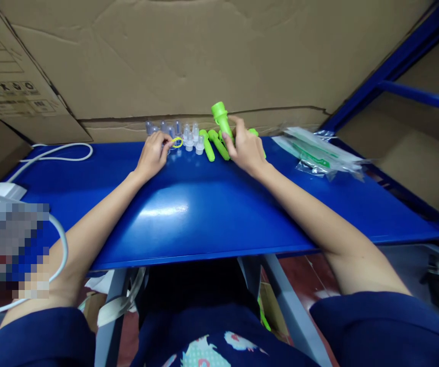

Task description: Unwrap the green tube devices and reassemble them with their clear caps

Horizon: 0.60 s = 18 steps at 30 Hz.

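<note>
My right hand [245, 148] is closed around the handle of a bright green flashlight-shaped piece [220, 114], its wide head pointing up and away. A small yellow ring [177, 142] is pinched between the thumb and fingers of my left hand [154, 155]. Behind and beside that hand stand several clear plastic caps or cups [190, 138], some partly hidden by it. Between my hands lie more green flashlight-shaped pieces [208, 147] on the blue tabletop [204, 204]; others are partly covered by my right hand.
Clear plastic bags with green print [314, 153] lie at the right. A white cable [66, 153] loops at the back left, and a white device [1, 192] sits at the left edge. A cardboard wall [189, 61] closes the back; a blue metal frame [380, 76] rises at the right.
</note>
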### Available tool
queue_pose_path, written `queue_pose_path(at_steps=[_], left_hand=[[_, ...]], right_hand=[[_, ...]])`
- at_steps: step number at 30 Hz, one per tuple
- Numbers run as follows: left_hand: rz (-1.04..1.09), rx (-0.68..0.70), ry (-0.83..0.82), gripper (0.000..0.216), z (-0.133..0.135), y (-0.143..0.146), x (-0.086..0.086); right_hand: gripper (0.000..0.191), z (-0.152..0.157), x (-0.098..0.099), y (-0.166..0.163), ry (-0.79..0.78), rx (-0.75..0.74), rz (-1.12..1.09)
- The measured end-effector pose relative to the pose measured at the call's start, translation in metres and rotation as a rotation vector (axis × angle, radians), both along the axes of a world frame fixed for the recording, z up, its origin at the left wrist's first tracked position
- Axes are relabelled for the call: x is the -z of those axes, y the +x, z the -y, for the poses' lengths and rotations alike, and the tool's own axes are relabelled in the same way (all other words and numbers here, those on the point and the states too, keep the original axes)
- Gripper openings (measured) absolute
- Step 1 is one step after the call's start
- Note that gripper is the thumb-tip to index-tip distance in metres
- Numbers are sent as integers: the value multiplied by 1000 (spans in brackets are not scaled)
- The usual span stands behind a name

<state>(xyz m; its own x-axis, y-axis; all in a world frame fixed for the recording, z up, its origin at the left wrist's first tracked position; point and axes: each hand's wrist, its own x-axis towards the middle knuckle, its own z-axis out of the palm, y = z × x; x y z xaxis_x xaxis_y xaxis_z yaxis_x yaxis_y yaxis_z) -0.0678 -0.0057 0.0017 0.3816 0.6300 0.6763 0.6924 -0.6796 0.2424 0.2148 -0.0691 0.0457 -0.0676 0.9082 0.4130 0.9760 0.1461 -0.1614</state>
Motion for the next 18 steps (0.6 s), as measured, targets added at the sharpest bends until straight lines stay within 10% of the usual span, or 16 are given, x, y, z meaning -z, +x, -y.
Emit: queue_pose_path(at_steps=[18], left_hand=[[238,118,-103,30,3,11,8]], right_hand=[[59,3,23,-5,47,-534,252]])
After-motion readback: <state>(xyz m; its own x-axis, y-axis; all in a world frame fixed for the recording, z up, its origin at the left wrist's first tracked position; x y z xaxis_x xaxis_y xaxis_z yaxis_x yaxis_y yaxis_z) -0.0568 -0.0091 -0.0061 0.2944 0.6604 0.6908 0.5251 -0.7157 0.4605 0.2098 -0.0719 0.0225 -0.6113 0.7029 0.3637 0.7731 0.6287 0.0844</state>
